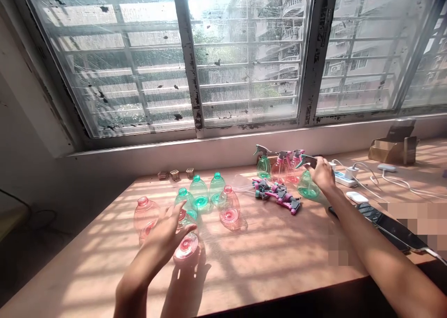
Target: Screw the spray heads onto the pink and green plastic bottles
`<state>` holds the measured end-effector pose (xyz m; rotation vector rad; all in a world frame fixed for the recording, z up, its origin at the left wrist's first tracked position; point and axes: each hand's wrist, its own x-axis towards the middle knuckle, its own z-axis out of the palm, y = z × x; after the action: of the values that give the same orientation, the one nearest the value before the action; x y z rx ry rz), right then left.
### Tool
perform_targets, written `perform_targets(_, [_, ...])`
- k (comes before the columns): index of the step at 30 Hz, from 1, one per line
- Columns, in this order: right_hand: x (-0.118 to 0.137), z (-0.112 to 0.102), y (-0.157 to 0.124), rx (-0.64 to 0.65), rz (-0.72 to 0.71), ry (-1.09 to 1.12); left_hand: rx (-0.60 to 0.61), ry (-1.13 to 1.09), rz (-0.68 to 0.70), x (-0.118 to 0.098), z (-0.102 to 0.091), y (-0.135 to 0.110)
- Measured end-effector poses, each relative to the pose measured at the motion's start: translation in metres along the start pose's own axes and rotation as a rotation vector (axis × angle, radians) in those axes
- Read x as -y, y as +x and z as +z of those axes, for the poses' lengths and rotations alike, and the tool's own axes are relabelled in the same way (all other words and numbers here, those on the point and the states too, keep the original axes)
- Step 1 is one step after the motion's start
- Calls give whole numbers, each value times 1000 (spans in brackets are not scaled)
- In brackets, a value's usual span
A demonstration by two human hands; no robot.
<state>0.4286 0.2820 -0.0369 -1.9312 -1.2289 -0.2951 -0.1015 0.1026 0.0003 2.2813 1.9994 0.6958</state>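
Note:
My left hand [164, 229] is at the near pink bottle [186, 246], thumb and fingers apart around its uncapped neck; whether they touch it I cannot tell. Another pink bottle [143, 211] stands left of that hand, partly hidden behind it. My right hand [323, 173] is closed around the sprayer head of a green spray bottle [308, 186] at the right. Between the hands lies a pile of pink, teal and grey trigger sprayer heads [279, 196]. Uncapped green bottles [199, 194] and a further pink bottle [229, 208] stand left of the pile.
Behind the pile stand a green spray bottle [264, 168] and pink spray bottles [279, 171] with heads on. Phones [387, 227], a power strip [344, 178] with cables and a cardboard box [393, 148] are at the right. Small wooden crates [174, 174] sit near the windowed wall.

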Motion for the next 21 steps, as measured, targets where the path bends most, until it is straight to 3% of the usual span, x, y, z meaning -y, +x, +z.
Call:
perform_targets(5, [11, 24, -1, -28, -14, 11, 29, -46, 51, -1, 7, 3])
perform_targets(9, [14, 30, -3, -21, -62, 20, 13, -82, 59, -1, 5, 2])
perform_targets(21, [-1, 0, -18, 198, -152, 33, 52, -173, 20, -6, -5, 0])
